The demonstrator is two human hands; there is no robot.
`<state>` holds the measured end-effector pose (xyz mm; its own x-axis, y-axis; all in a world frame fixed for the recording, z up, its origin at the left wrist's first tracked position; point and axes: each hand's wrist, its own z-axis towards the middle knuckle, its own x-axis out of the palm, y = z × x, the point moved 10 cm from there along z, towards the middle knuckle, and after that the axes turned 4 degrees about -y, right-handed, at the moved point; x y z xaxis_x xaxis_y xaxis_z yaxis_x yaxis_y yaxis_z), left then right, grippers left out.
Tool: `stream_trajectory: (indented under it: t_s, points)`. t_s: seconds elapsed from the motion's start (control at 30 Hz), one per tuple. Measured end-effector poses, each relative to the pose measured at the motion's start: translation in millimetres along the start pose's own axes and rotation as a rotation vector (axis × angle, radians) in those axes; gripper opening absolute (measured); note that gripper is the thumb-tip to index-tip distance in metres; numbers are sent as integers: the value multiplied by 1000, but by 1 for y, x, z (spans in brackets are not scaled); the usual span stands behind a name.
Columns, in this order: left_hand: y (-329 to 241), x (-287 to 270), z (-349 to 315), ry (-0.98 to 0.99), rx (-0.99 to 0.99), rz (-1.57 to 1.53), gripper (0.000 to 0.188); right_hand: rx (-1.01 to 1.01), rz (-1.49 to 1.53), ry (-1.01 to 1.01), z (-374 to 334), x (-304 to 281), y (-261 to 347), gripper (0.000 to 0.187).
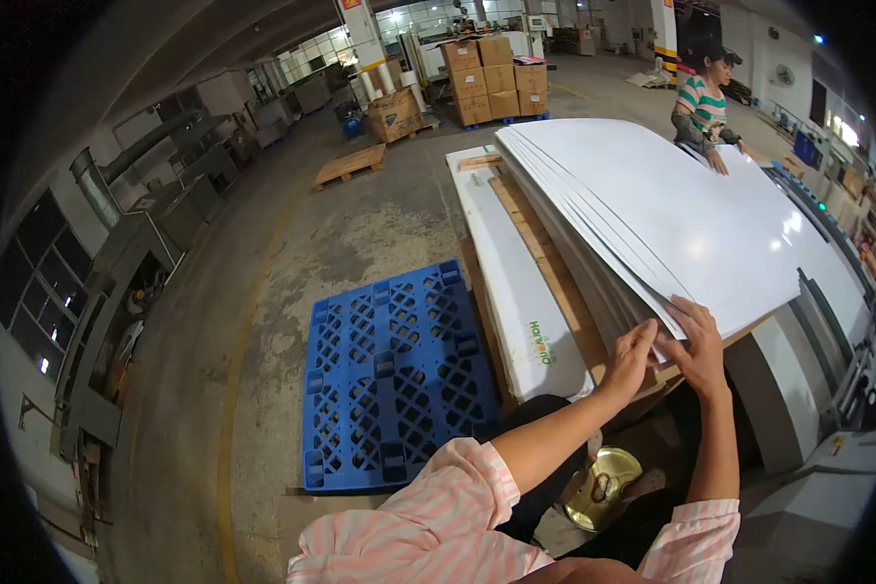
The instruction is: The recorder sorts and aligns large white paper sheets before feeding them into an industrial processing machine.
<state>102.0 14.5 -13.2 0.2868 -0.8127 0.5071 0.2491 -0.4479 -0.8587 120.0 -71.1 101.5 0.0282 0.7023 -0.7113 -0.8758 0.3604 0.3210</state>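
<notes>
where wht sheets [652, 209] stack up, l hand [629, 362] + r hand [699, 343] touch corner

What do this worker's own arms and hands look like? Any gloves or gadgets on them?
Both the left hand and right hand are ungloved, and the forearms are uncovered. The left sleeve and right sleeve are short, striped pink and white. No watch or cables show.

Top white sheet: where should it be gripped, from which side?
The top white sheet likely pinches best at its left edge by the near corner, from the person's side: gaps show between sheet edges there, while its broad face offers no hold.
</notes>
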Motion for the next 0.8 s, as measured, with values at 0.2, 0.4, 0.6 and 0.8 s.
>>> stream_trajectory:
  t_s: [0.2,0.4,0.6,0.8]
  points:
    - [-20,3,-4,-79,120,413,24,684,739,-379,-15,2,-83,37]
    - [-26,7,-5,-50,224,367,20,244,369,-433,3,-30,-30,23]
    - [-29,-2,-4,-109,256,442,18,101,33,-24,0,16,-18,23]
    - [-15,-5,-5,-112,117,18,44,-32,-126,-124,-4,-2,0,35]
